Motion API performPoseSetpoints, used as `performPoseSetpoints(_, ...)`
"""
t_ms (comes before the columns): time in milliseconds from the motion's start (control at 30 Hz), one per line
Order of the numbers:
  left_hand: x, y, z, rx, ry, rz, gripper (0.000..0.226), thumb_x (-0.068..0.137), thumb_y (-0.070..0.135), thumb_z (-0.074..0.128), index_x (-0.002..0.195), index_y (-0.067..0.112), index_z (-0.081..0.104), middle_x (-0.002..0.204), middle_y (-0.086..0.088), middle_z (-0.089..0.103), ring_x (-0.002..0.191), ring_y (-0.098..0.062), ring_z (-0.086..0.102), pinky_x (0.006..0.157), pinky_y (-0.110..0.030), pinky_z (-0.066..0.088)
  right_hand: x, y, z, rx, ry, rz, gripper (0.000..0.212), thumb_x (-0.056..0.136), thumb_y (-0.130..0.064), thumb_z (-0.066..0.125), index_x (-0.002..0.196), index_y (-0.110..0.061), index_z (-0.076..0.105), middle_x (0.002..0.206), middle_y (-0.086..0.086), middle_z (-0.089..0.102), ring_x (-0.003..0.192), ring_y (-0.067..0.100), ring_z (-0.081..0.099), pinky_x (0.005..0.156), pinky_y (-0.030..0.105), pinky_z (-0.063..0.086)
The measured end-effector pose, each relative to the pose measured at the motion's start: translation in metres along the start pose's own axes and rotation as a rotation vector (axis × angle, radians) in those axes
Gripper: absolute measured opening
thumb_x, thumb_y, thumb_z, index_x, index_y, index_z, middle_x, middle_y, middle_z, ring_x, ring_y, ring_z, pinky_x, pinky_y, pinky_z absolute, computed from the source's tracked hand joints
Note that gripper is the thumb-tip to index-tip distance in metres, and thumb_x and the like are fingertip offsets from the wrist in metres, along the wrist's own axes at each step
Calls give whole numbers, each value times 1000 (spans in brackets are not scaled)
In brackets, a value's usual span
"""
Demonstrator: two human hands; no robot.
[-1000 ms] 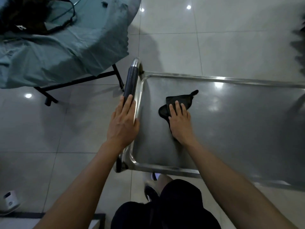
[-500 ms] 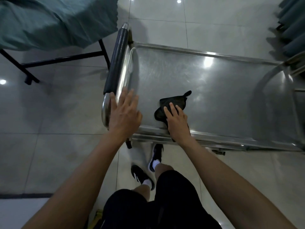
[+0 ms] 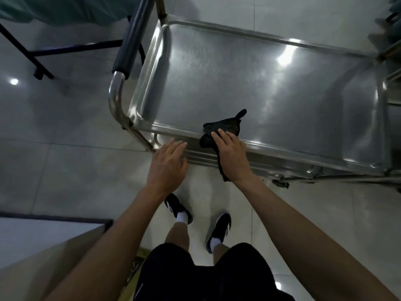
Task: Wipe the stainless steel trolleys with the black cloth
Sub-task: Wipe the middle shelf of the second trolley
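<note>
The stainless steel trolley (image 3: 249,68) fills the upper middle of the head view, its tray top shiny and bare. A black cloth (image 3: 223,129) lies over the tray's near rim, part of it hanging down below my wrist. My right hand (image 3: 232,155) presses flat on the cloth at that rim, fingers straight. My left hand (image 3: 169,165) hovers open just left of it, near the trolley's front left corner, holding nothing. The trolley's handle (image 3: 128,46), padded in black, rises at the left end.
A table draped in teal cloth on a black frame (image 3: 71,48) stands at the upper left. A second steel trolley edge (image 3: 392,83) sits at the right. A pale box corner (image 3: 43,242) is at lower left. Glossy tiled floor surrounds my feet.
My left hand came off the trolley's handle and now hovers by the front corner. My right hand drew the cloth back from mid-tray to the near rim as I stepped back.
</note>
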State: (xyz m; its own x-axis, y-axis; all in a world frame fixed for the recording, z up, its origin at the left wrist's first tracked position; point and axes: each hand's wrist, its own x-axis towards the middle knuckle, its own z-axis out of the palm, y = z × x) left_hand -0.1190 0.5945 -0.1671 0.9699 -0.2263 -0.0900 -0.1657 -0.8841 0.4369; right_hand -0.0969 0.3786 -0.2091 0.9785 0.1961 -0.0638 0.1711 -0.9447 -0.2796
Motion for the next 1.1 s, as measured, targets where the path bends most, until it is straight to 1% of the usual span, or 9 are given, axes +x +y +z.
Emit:
performPoseSetpoints(133, -28, 25, 29, -2, -121, -46, 49, 94, 23, 54, 142, 12, 47, 138, -10, 55, 129, -26, 49, 104, -42, 41, -43, 18, 3, 42, 73, -48, 65, 86, 8, 62, 146, -14, 47, 148, 12, 49, 135, 35, 46, 95, 51, 45)
performPoseSetpoints(200, -42, 34, 39, 8, -163, -74, 50, 96, 26, 54, 143, 13, 46, 138, -10, 55, 128, -26, 49, 103, -40, 40, -67, 24, 8, 54, 74, -61, 64, 87, 7, 62, 146, -14, 46, 147, 11, 50, 135, 33, 46, 95, 49, 44)
performPoseSetpoints(367, -68, 42, 56, 0, -236, -124, 50, 99, 32, 50, 146, 19, 42, 142, -7, 52, 130, -23, 46, 105, -36, 35, -106, 38, 28, 96, 20, -57, 62, 88, 5, 63, 145, -13, 48, 144, 12, 52, 133, 34, 49, 96, 51, 46)
performPoseSetpoints(533, -66, 26, 71, -1, -301, -134, 50, 100, 33, 47, 147, 17, 41, 145, -7, 49, 132, -24, 44, 106, -38, 35, -118, 38, 53, 97, -33, -4, 64, 87, 6, 65, 145, -12, 47, 144, 14, 52, 131, 35, 50, 96, 51, 44)
performPoseSetpoints(733, -47, -15, 111, -54, -391, -84, 50, 99, 30, 49, 147, 17, 41, 147, -7, 47, 135, -24, 40, 108, -36, 33, -108, 44, 104, 91, -90, 114, 71, 80, 9, 68, 145, -12, 47, 143, 16, 52, 125, 38, 54, 92, 51, 45)
performPoseSetpoints(867, -24, -40, 148, -36, -426, -26, 52, 99, 33, 48, 148, 19, 40, 148, -7, 47, 134, -27, 42, 108, -43, 37, -87, 64, 138, 63, -97, 192, 73, 80, 8, 65, 147, -15, 44, 147, 14, 49, 126, 38, 53, 97, 54, 46)
performPoseSetpoints(933, -11, -49, 165, -17, -429, -5, 53, 98, 35, 48, 148, 20, 39, 149, -6, 46, 136, -26, 41, 109, -44, 37, -76, 77, 154, 74, -88, 204, 67, 88, 1, 61, 149, -16, 41, 151, 12, 45, 133, 36, 47, 105, 54, 40)
performPoseSetpoints(1000, 2, -56, 181, -6, -406, -2, 52, 98, 35, 49, 147, 22, 38, 149, -5, 45, 136, -26, 40, 109, -43, 37, -60, 91, 170, 106, -100, 252, 58, 96, -5, 51, 151, -19, 38, 155, 8, 40, 139, 33, 39, 110, 53, 33)
performPoseSetpoints(1100, 23, -63, 201, 9, -381, -19, 50, 99, 34, 49, 147, 22, 38, 149, -3, 44, 136, -25, 40, 109, -43, 35, -33, 111, 189, 125, -27, 226, 52, 98, -7, 50, 148, -18, 42, 152, 8, 45, 137, 33, 42, 107, 56, 38)
